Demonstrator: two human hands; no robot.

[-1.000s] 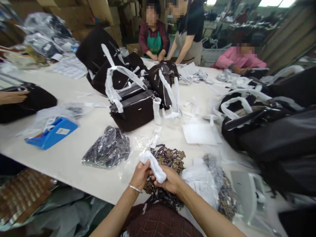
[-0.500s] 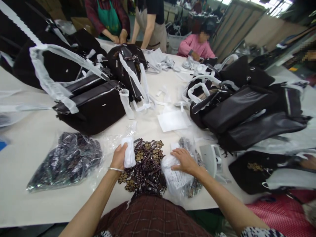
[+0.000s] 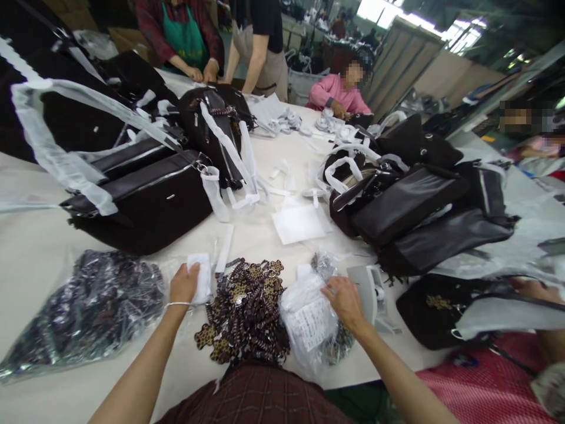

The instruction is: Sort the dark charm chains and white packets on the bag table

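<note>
Head view: left hand (image 3: 182,287) has its fingers closed on a white folded wad (image 3: 203,278), thumb on top, likely so the soft layers don't spring open. Right hand (image 3: 346,299) lies curved over the edge of a clear packet (image 3: 309,321) with white contents and a printed label; can't tell if the fingers pinch the film or just rest, maybe steadying it.

Clock below is centred on the loose charm pile (image 3: 253,309), patterned tags and dark cords, between the hands and right by the body. Loose and close in probably makes single pieces easy to pick.

- Packet at 3, just beside the pile; wad at 10, near the bench (image 3: 260,241) surface.
- Clear bag of dark pieces (image 3: 117,303) at 9, lying flat, so unlikely to roll.
- Grey dispenser (image 3: 365,288) just short of 3, past the packet, within reach I'd say.
- White sheet (image 3: 300,224) at 1, flat.
- Dark handbag (image 3: 154,200) at 11, upright; white wrap (image 3: 66,135) on its handle, presumably scuff protection.
- Dark bag heap (image 3: 410,203) at 2, overlapping, probably to save room.
- Co-worker's hand (image 3: 534,288) far out at 3, at another dark bag (image 3: 436,318).
</note>
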